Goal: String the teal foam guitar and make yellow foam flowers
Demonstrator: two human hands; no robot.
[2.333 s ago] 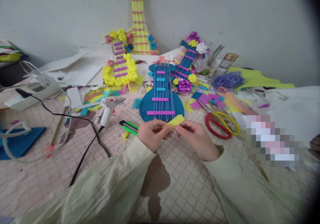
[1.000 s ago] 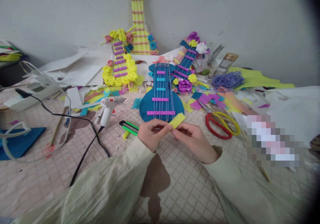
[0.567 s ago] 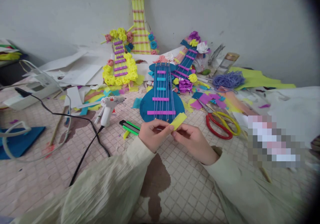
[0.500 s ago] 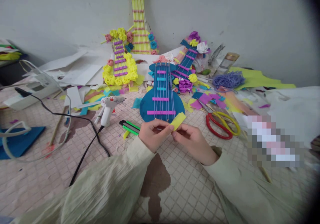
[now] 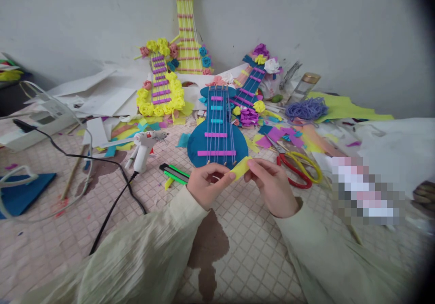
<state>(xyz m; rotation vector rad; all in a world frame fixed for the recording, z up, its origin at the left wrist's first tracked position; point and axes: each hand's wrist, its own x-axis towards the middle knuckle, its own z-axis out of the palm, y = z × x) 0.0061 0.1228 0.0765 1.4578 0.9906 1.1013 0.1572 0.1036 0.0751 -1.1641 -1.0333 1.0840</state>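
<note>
A small strip of yellow crepe paper (image 5: 241, 170) is stretched between my two hands above the table. My left hand (image 5: 209, 184) pinches its lower left end between thumb and finger. At the upper right end, my right hand (image 5: 270, 184) grips it with thumb and fingertips. Just beyond the hands lies a blue paper guitar (image 5: 193, 143) with purple and light blue bars and several strings; its lower edge is partly hidden by my hands and the strip. A green and black box cutter (image 5: 174, 174) rests beside my left hand.
Left of the guitar stands a white glue gun (image 5: 144, 147) with a black cord. Scissors (image 5: 299, 172) with red and yellow handles lie to the right. Behind are decorated paper guitars (image 5: 161, 79), paper scraps, a purple yarn bundle (image 5: 306, 109) and a jar (image 5: 307, 84).
My right hand has shifted from the strip's lower side up to its far right end. The left hand keeps its pinch. The whole view has moved slightly.
</note>
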